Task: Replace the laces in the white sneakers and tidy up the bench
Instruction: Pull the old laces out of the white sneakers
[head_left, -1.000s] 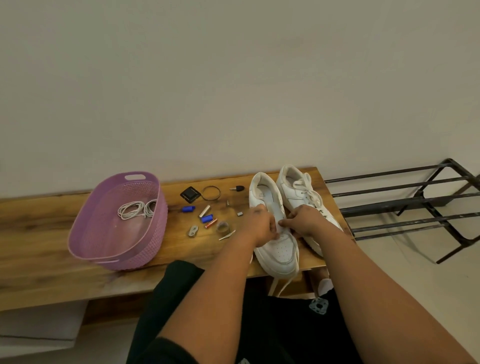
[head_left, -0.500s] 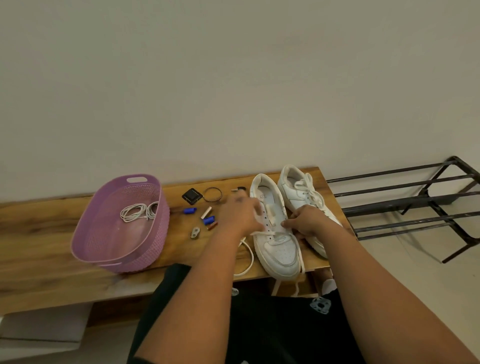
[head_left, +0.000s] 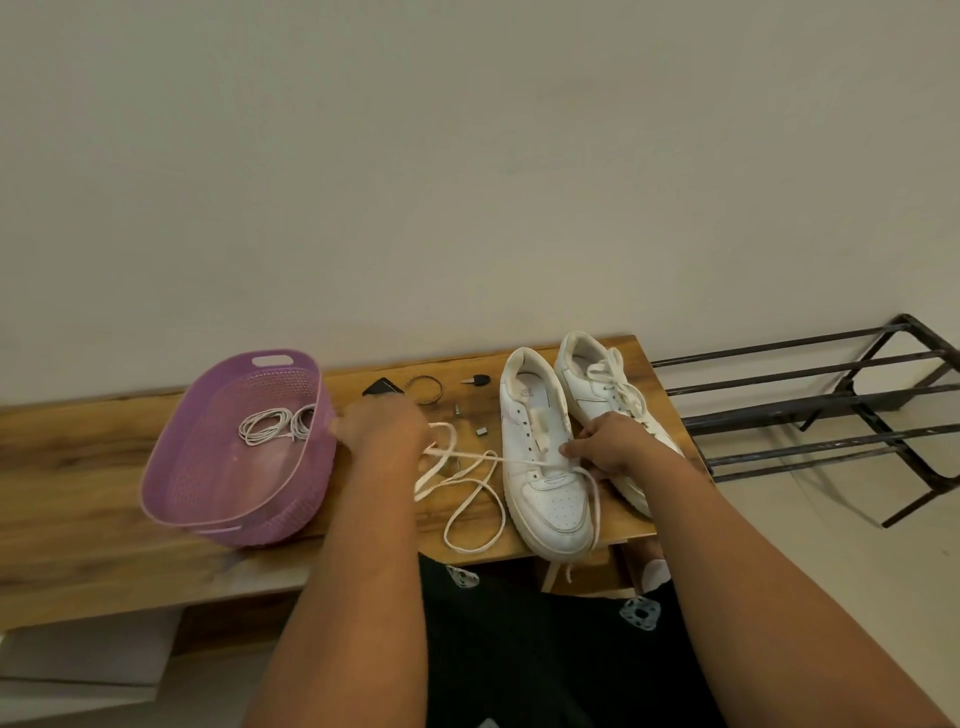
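Observation:
Two white sneakers stand at the right end of the wooden bench (head_left: 78, 467). The near sneaker (head_left: 545, 467) has almost all its eyelets bare; the far sneaker (head_left: 597, 384) is still laced. My left hand (head_left: 384, 431) grips the old white lace (head_left: 467, 493), drawn out leftward from the near sneaker's lowest eyelets, its slack looping on the bench. My right hand (head_left: 613, 447) holds the near sneaker's right side steady. A purple basket (head_left: 171, 478) on the left holds coiled white laces (head_left: 270, 423).
Small items lie behind my left hand: a black square piece (head_left: 382, 388), a dark ring (head_left: 425, 389), a black-headed key (head_left: 475, 381) and small metal bits (head_left: 480, 430). A black metal shoe rack (head_left: 831, 410) stands right of the bench. My dark-clothed lap is below.
My left hand has moved left from the sneaker toward the basket, pulling the lace out of the upper eyelets. My right hand stays on the sneaker.

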